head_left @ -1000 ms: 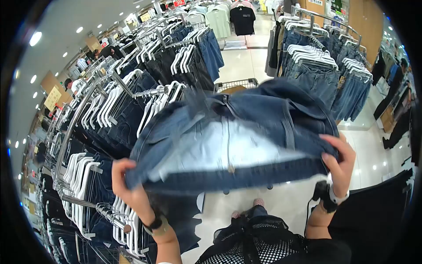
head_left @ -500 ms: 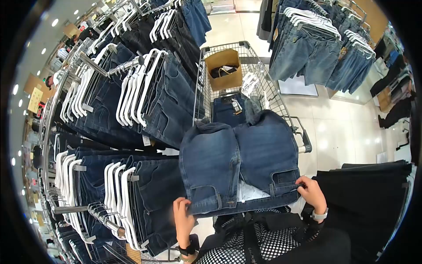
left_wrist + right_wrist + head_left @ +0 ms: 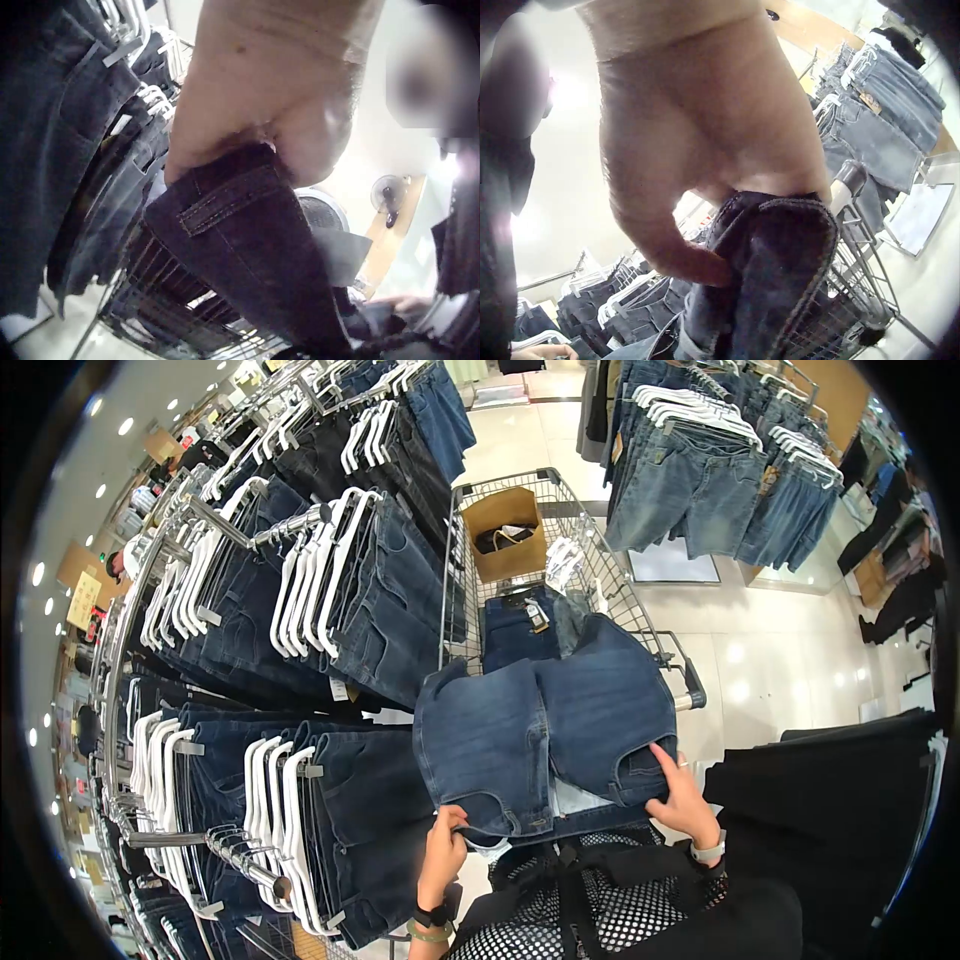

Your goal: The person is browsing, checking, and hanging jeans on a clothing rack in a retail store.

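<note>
A dark blue pair of jeans [image 3: 490, 720] is spread in front of my body, waistband towards me and legs over the near end of the shopping cart. My left hand [image 3: 440, 855] pinches the waistband's left side; in the left wrist view a belt loop [image 3: 225, 202] shows just below the fingers. On the other side, my right hand [image 3: 690, 805] grips the edge by the front pocket. The right thumb [image 3: 697, 262] lies on the denim, with the other fingers behind it. White lining [image 3: 578, 798] shows at the open fly.
The wire shopping cart [image 3: 628, 595] holds a brown paper bag [image 3: 475, 525] and folded denim with a tag [image 3: 540, 618]. Racks of jeans on white hangers [image 3: 290, 790] stand close on the left. Denim shorts [image 3: 690, 490] hang at the back right, black garments [image 3: 810, 820] at the near right.
The jeans have come down from raised before me to low over the cart's near end, turned front up. Since half a second ago, my right hand has shifted slightly up along the pocket.
</note>
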Demonstrator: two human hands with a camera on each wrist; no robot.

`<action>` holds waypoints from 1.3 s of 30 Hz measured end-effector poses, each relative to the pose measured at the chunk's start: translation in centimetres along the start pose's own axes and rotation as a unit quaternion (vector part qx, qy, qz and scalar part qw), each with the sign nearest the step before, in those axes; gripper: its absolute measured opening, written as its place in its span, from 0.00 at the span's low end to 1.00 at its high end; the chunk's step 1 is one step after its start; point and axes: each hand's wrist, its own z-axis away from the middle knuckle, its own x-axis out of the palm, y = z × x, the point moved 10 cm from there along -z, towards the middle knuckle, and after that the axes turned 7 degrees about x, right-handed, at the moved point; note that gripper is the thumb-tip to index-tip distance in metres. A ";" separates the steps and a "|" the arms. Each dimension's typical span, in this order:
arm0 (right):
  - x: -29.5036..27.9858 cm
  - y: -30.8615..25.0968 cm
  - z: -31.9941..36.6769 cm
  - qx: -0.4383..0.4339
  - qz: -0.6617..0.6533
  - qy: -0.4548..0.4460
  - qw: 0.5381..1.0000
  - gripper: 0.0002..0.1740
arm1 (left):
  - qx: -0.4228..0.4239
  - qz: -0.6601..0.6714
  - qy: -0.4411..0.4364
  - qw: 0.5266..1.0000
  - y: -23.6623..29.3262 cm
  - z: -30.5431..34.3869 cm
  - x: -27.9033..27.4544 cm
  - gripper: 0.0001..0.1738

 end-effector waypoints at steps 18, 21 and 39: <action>3.1 9.0 -5.6 0.156 0.007 -0.117 0.981 0.16 | -0.114 0.420 0.158 0.887 -8.7 -6.3 -1.0 0.06; 1.9 5.7 -5.0 0.104 0.008 -0.074 0.992 0.14 | -0.111 0.432 0.161 0.880 -7.9 -5.7 -1.4 0.07; -7.3 -11.1 -9.1 -0.025 -0.349 0.072 0.934 0.22 | 0.155 0.417 0.213 0.870 9.6 -7.9 -14.3 0.08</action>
